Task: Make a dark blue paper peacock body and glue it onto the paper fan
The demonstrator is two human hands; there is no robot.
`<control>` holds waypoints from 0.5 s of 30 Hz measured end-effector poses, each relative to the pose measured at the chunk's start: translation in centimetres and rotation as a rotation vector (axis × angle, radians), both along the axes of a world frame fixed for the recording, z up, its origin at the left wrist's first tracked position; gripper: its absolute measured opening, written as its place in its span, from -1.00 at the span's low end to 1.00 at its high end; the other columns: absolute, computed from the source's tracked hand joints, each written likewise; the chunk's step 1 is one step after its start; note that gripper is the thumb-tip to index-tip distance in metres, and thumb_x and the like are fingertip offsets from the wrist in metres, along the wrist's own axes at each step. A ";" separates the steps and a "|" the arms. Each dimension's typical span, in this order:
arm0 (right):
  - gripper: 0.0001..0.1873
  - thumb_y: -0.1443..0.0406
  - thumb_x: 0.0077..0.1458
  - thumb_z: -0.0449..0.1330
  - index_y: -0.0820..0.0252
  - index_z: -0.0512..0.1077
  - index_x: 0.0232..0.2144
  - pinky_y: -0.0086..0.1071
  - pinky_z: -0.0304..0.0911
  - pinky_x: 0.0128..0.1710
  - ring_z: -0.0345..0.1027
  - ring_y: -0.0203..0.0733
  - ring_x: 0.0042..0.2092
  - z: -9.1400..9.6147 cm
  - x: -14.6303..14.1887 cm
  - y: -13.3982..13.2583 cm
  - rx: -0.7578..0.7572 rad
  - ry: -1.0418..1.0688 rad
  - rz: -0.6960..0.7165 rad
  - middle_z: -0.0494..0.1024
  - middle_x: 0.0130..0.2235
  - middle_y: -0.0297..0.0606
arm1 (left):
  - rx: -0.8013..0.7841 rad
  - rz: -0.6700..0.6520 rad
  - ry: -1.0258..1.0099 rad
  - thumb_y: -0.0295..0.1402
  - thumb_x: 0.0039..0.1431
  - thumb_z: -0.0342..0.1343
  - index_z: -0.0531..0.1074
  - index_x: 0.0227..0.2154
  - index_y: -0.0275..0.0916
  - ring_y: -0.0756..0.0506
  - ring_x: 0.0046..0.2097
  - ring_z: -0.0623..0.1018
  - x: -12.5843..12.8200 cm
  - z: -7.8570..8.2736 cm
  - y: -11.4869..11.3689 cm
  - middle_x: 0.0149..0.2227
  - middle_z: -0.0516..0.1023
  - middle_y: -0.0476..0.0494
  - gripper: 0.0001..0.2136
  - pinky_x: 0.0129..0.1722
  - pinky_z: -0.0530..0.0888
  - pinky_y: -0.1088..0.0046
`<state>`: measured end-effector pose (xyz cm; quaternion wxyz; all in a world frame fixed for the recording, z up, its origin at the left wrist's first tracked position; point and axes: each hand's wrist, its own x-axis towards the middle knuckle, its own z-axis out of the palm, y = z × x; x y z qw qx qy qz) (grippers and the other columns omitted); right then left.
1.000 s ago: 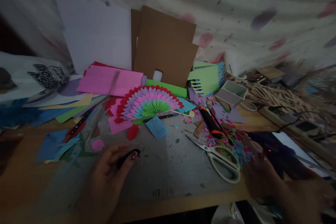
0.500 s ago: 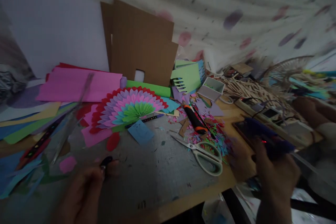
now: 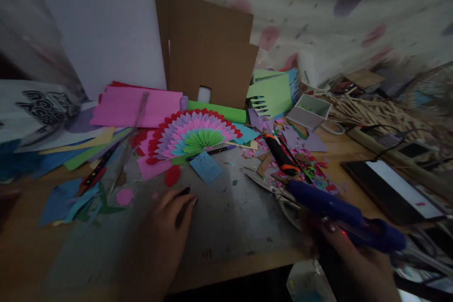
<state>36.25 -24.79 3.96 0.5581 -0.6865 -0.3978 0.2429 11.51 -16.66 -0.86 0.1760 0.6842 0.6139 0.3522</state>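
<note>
In the head view, my right hand (image 3: 357, 259) is wrapped round the handle of a blue hot glue gun (image 3: 329, 205) with a small red light. Its nozzle points left, over the white-handled scissors (image 3: 262, 181), and partly covers their handles. My left hand (image 3: 166, 231) is above the grey cutting mat (image 3: 230, 231), its fingers curled in a pinch on a small black piece (image 3: 184, 192) whose kind I cannot make out. Beyond it stand the layered paper fan (image 3: 194, 134) in red, purple, pink, blue and green, and a blue paper square (image 3: 205, 167).
Brown cardboard (image 3: 208, 56) and pink paper (image 3: 138, 106) stand at the back. An orange-black cutter (image 3: 279, 153) lies among paper scraps. To the right are a phone (image 3: 396, 188), a power strip (image 3: 375, 141) and a small white box (image 3: 307, 111). Another pen (image 3: 212, 151) lies by the fan.
The glue gun has come left from beside the phone to over the scissors, uncovering the phone. My left hand has moved forward and right over the mat. The view has turned left.
</note>
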 end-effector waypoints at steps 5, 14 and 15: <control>-0.69 0.03 0.06 0.35 0.10 0.50 -0.51 -0.37 0.19 -0.61 0.29 -0.21 -0.60 -0.9 0.3 0.5 -0.063 0.084 0.097 0.45 -0.62 -0.34 | 0.100 -0.038 0.174 -0.21 0.29 0.01 0.65 -0.32 -0.11 -0.30 -0.13 0.66 0.4 -0.6 0.4 -0.14 0.71 -0.21 -0.71 -0.02 0.54 0.10; -0.67 0.00 0.04 0.38 0.08 0.46 -0.49 -0.39 0.24 -0.58 0.29 -0.22 -0.59 -2.1 0.8 0.2 -0.096 0.107 0.063 0.44 -0.61 -0.39 | 0.110 -0.090 0.260 -0.25 0.34 -0.04 0.61 -0.31 -0.17 -0.31 -0.08 0.64 0.4 -0.6 0.9 -0.16 0.68 -0.26 -0.69 -0.04 0.52 0.12; -0.66 0.00 0.03 0.38 0.08 0.45 -0.48 -0.39 0.24 -0.58 0.28 -0.23 -0.60 -2.1 0.7 0.3 -0.107 0.114 0.053 0.43 -0.62 -0.40 | 0.112 -0.101 0.265 -0.27 0.34 -0.04 0.61 -0.30 -0.18 -0.31 -0.09 0.64 0.4 -0.6 0.9 -0.17 0.68 -0.26 -0.70 -0.05 0.52 0.12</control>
